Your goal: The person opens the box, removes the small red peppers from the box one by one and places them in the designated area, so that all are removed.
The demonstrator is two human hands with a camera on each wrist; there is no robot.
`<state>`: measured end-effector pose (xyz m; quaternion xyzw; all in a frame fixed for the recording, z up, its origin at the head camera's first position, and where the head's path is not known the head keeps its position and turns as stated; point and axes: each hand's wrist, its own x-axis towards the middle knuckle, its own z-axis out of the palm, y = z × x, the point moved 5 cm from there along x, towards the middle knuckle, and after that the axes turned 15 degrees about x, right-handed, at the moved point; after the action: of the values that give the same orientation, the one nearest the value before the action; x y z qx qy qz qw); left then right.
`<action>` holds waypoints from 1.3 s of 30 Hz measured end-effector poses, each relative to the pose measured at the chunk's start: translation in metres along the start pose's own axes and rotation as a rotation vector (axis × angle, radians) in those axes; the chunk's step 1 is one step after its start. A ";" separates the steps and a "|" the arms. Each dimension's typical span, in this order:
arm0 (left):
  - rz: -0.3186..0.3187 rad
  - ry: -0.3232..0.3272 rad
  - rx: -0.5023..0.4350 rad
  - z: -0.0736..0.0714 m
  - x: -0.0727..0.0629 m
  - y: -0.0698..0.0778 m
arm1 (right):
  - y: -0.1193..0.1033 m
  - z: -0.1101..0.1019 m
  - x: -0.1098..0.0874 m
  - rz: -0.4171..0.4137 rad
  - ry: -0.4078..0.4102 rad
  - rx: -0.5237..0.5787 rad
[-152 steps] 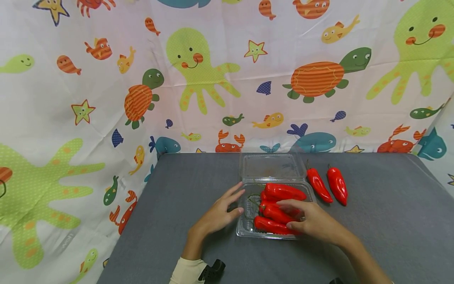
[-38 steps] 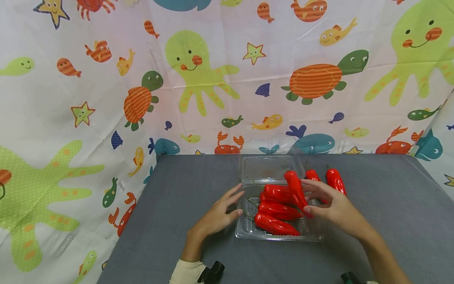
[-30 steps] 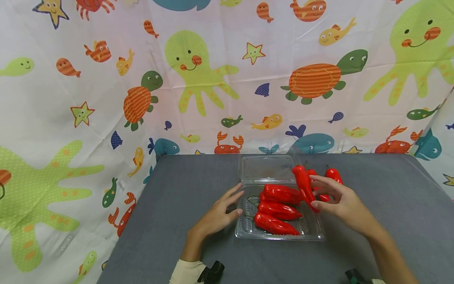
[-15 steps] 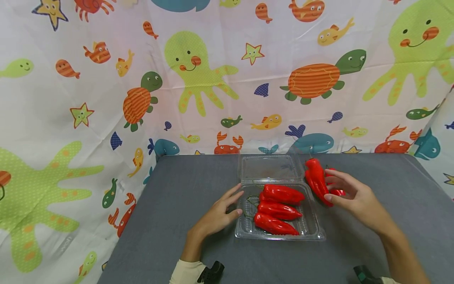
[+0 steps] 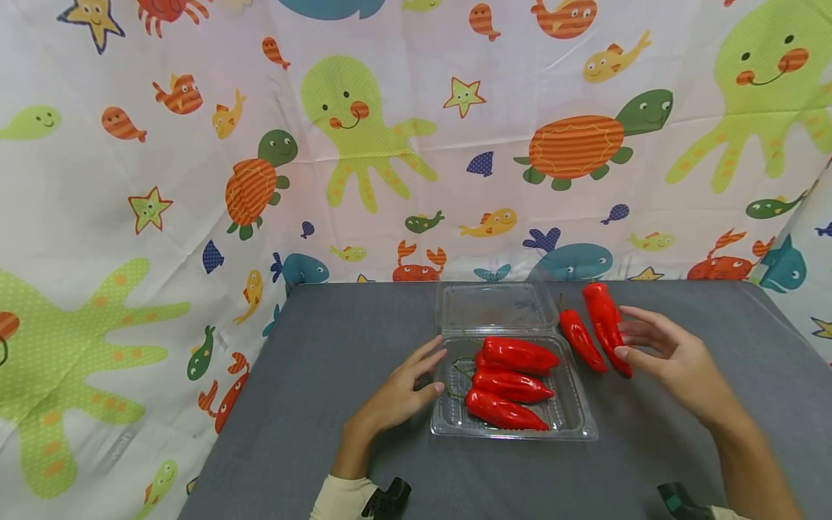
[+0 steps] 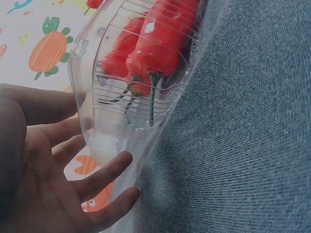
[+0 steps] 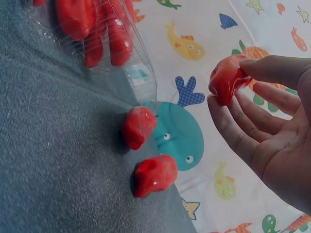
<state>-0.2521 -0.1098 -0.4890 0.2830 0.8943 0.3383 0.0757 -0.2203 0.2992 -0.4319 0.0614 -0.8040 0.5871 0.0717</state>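
Head view: shows one clear box [image 5: 572, 406] on the grey table [image 5: 364, 318], with one lid [image 5: 494, 307] folded back behind. Counts three peppers [image 5: 513, 386] plainly in the box, side by side, tips to the right, plus a red patch [image 5: 480, 360] beneath, too hidden to count. Grasps one held pepper [image 5: 604, 321] between thumb and fingers of the right hand [image 5: 679, 361], to the right of the box and apart from it. Shows one loose pepper [image 5: 581, 341] on the table, between box and held pepper. Has the left hand [image 5: 399, 390] released, fingers relaxed, just beside the box's left edge. Includes two wrist cameras [image 5: 391, 498], one per arm, and one curtain [image 5: 390, 144] of sea animals.

Left wrist view: shows the same released hand, fingers parted, near the box wall; cannot tell touching from a small gap. Makes out at least two peppers through the plastic, green stems toward the hand.

Right wrist view: shows the held pepper pinched in front of the curtain. Counts two on the table, near each other: the loose pepper and a second loose pepper [image 7: 156, 174]. Shows more in the box, too overlapped to count.
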 end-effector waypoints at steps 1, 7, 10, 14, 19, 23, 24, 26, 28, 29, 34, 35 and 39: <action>0.000 -0.001 -0.002 0.000 0.000 0.000 | 0.001 -0.002 0.000 0.007 0.005 -0.001; 0.006 0.000 -0.004 0.000 0.000 0.000 | 0.009 -0.009 0.002 0.054 0.052 -0.033; 0.003 0.000 -0.002 0.000 -0.001 0.000 | 0.013 -0.013 0.002 0.072 0.075 -0.040; 0.001 0.000 0.000 0.000 -0.001 0.001 | 0.020 -0.020 0.003 0.074 0.110 -0.030; 0.005 0.000 -0.001 0.000 0.000 0.001 | 0.028 -0.028 0.002 0.083 0.138 -0.006; 0.006 -0.001 -0.005 0.000 0.000 0.001 | 0.033 -0.033 0.001 0.107 0.147 0.003; 0.005 -0.001 -0.005 0.000 0.000 0.001 | 0.034 -0.034 0.001 0.115 0.148 0.003; 0.004 0.000 -0.005 0.000 0.000 0.000 | 0.037 -0.035 0.002 0.130 0.148 0.000; 0.002 0.001 -0.004 0.000 0.000 0.000 | 0.040 -0.037 0.002 0.141 0.145 -0.006; 0.002 0.002 -0.004 0.000 0.000 0.000 | 0.041 -0.037 0.001 0.147 0.144 -0.007; 0.006 0.002 0.004 0.000 0.000 0.001 | 0.048 -0.040 0.001 0.175 0.135 -0.005; 0.007 0.003 0.006 -0.001 0.000 0.001 | 0.049 -0.040 0.001 0.180 0.135 -0.003; 0.010 0.004 0.008 -0.001 0.000 0.002 | 0.054 -0.041 0.001 0.192 0.140 0.014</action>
<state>-0.2514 -0.1095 -0.4872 0.2870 0.8943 0.3358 0.0711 -0.2296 0.3551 -0.4700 -0.0567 -0.7952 0.5996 0.0709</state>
